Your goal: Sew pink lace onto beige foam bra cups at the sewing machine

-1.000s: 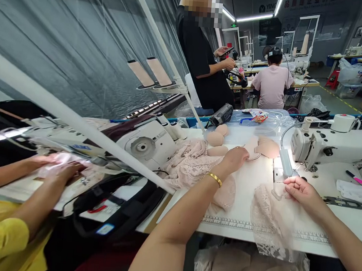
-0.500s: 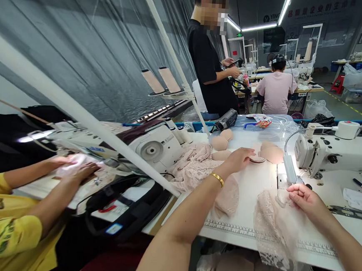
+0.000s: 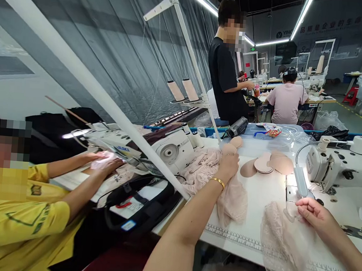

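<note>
My left hand (image 3: 228, 166), with a gold bangle at the wrist, lies at the round beige pads (image 3: 230, 149). Its fingers are curled, and whatever they hold is hidden beneath them. At the sewing machine's plate, my right hand (image 3: 313, 210) pinches the edge of a pale lace garment (image 3: 275, 230), which drapes over the table's front edge. A stack of beige pads (image 3: 264, 163) lies between my hands, with larger beige pieces (image 3: 281, 162) beside it. Crumpled lace fabric (image 3: 202, 166) is heaped left of my left hand, and a sheer piece (image 3: 233, 204) spreads below my wrist.
My sewing machine (image 3: 338, 164) with its lamp (image 3: 301, 182) stands at the right, scissors (image 3: 358, 233) near it. A ruler strip (image 3: 238, 239) runs along the front edge. A slanting white pole (image 3: 107, 113) separates me from a co-worker in yellow (image 3: 46, 216).
My left hand has moved left from the pad stack to the pads beside the lace heap. My right hand still pinches the garment. The view has shifted somewhat left.
</note>
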Tool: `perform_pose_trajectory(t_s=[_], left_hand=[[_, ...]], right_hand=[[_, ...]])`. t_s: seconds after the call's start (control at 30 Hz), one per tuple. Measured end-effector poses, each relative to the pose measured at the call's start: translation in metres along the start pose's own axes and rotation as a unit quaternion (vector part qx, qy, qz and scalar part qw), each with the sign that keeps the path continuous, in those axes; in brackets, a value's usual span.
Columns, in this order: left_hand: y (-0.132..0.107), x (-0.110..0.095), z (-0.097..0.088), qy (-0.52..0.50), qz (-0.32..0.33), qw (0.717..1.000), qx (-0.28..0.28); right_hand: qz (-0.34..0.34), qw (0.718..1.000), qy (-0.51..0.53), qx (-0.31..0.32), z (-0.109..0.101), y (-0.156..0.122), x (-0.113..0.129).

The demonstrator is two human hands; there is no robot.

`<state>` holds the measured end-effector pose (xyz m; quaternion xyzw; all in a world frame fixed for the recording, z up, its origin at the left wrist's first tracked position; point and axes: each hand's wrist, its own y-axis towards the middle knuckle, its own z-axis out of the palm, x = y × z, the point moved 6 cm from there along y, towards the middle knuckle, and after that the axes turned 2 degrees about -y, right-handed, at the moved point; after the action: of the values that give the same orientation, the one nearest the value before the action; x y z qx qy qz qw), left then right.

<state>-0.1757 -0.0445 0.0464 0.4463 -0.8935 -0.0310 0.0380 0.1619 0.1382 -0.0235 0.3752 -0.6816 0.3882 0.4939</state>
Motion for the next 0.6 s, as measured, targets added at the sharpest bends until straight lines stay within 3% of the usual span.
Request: perform_pose_trajectory(t_s=[0.17, 0.37, 0.5, 0.6], left_hand=[[0.001, -0.004, -0.008, 0.013, 0.038, 0.999, -0.010], [-0.017, -0.019, 0.003, -0.003, 0.113, 0.994, -0.005], [-0.027, -0.024, 0.004, -0.049, 0.116, 0.991, -0.035], [-0.032, -0.024, -0.008, -0.106, 0.095, 0.986, -0.085]], right_hand=[[-0.017, 0.999, 0.009, -0.033, 0.002, 0.000, -0.001], [-0.032, 0.999, 0.020, -0.019, 0.005, 0.002, -0.002], [-0.046, 0.999, -0.002, -0.019, 0.005, 0.003, 0.001], [-0.053, 0.998, -0.016, -0.017, 0.004, 0.004, 0.002]])
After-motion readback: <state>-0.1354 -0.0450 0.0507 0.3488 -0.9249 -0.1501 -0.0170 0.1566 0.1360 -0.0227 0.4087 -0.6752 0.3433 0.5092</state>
